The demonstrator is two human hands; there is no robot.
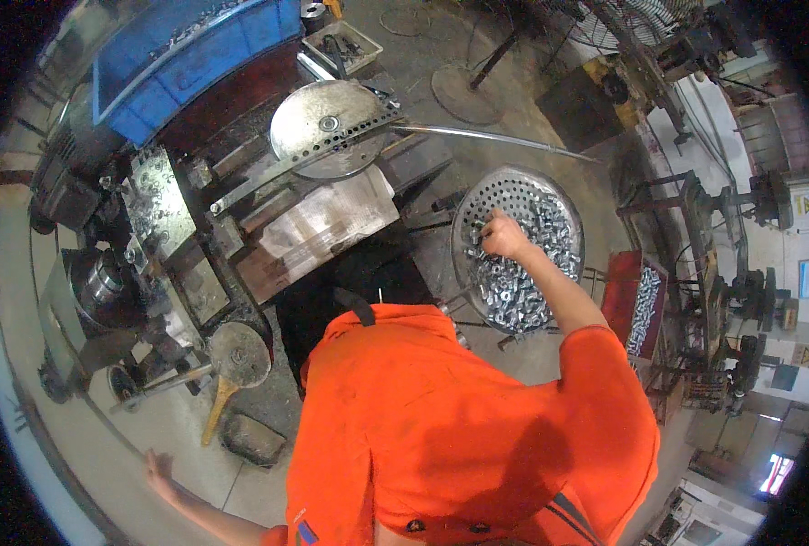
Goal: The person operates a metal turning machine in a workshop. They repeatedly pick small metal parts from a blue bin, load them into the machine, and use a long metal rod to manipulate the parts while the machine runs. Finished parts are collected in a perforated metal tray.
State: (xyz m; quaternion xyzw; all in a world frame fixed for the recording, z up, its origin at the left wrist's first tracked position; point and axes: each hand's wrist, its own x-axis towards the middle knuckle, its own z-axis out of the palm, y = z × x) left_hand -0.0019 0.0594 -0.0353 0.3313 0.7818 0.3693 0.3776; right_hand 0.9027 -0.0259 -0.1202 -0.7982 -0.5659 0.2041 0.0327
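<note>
My right hand [504,235] is over a round, perforated metal pan [491,194] on my right, its fingers drawn together. Whatever they pinch, if anything, is too small to make out. Small silvery metal parts [523,287], short and cylinder-like, lie heaped in the pan around and below that hand. Far out at the lower left, my left hand [158,475] is stretched away from my body with its fingers apart, holding nothing I can see. The machine with a round metal disc [318,127] and a perforated bar [277,173] stands in front of me, away from both hands.
A blue crate [195,68] stands at the far left, a small tray [342,50] beside it. To the right is a red bin [625,282] of similar metal parts. A long metal rod [495,136] juts out rightward. A yellow-handled tool [218,411] is at left. A fan [632,23] stands behind.
</note>
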